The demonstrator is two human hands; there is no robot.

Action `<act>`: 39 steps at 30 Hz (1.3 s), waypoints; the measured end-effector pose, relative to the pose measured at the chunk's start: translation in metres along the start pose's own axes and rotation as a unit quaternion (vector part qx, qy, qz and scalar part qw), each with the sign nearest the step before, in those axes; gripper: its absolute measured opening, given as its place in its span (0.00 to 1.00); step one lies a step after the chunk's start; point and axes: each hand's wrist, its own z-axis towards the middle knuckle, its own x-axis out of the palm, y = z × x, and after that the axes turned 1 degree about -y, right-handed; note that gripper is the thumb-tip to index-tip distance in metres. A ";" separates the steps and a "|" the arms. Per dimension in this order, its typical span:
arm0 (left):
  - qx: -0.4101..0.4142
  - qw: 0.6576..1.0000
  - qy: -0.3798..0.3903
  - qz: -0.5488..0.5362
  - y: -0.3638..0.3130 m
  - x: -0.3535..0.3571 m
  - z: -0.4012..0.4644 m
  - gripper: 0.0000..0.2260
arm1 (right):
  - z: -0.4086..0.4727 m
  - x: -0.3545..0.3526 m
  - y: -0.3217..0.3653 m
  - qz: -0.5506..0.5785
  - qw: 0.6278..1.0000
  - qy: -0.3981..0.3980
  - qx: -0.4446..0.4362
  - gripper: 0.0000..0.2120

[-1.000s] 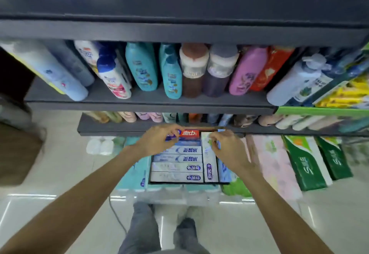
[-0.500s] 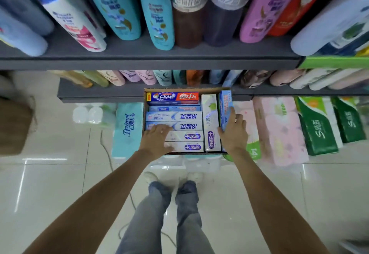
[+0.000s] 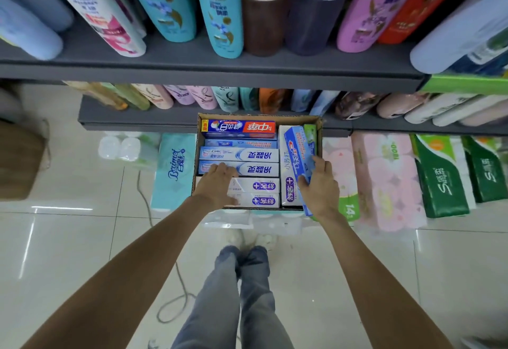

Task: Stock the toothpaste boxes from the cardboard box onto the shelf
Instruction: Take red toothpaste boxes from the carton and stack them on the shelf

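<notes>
Pinching that light blue toothpaste box (image 3: 298, 153) near its lower end with your right hand (image 3: 320, 190), keep it gentle, thin card dents; left hand (image 3: 217, 183) lies flat, fingers relaxed, beside it

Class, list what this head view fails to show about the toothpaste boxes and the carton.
- Left ends of the lower toothpaste boxes: covered by the left hand.
- Carton depth and lower layers: hidden under the top boxes.
- Green box: mostly behind the blue box gripped by the right hand.
</notes>
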 end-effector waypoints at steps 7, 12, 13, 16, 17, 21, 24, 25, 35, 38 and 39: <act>0.042 0.997 -0.064 -0.008 0.013 -0.008 0.014 0.17 | 0.006 0.005 0.003 -0.026 1.000 0.002 -0.010 0.24; 0.057 0.991 -0.110 0.040 0.027 -0.023 0.048 0.29 | 0.008 0.010 0.003 -0.059 0.998 0.003 -0.015 0.28; 0.065 0.993 -0.077 0.062 0.029 -0.027 0.054 0.33 | 0.009 0.011 0.003 -0.063 0.998 0.002 -0.015 0.29; 0.074 0.995 0.006 0.071 0.036 -0.035 0.072 0.37 | 0.009 0.012 0.003 -0.063 0.998 0.000 -0.009 0.29; 0.068 0.996 0.032 0.042 0.038 -0.038 0.075 0.37 | 0.009 0.012 0.004 -0.060 0.998 0.000 -0.009 0.29; 0.060 0.994 0.093 0.008 0.042 -0.038 0.080 0.37 | 0.008 0.011 0.004 -0.045 0.999 0.000 -0.001 0.27; 0.082 0.994 0.060 0.045 0.041 -0.033 0.083 0.37 | 0.008 0.009 0.005 -0.033 0.999 0.009 0.014 0.25; 0.087 0.994 0.053 0.048 0.042 -0.032 0.085 0.38 | 0.008 0.008 0.005 -0.030 0.999 0.015 0.023 0.25; 0.090 0.992 0.083 -0.023 0.051 -0.038 0.105 0.28 | 0.010 0.002 0.005 -0.010 0.998 0.049 0.034 0.23; 0.134 0.990 0.027 0.034 0.050 -0.037 0.097 0.25 | 0.009 0.002 0.004 0.003 0.998 0.049 0.037 0.23; 0.145 0.987 0.002 0.072 0.049 -0.036 0.095 0.24 | 0.009 0.002 0.004 0.015 0.998 0.050 0.042 0.23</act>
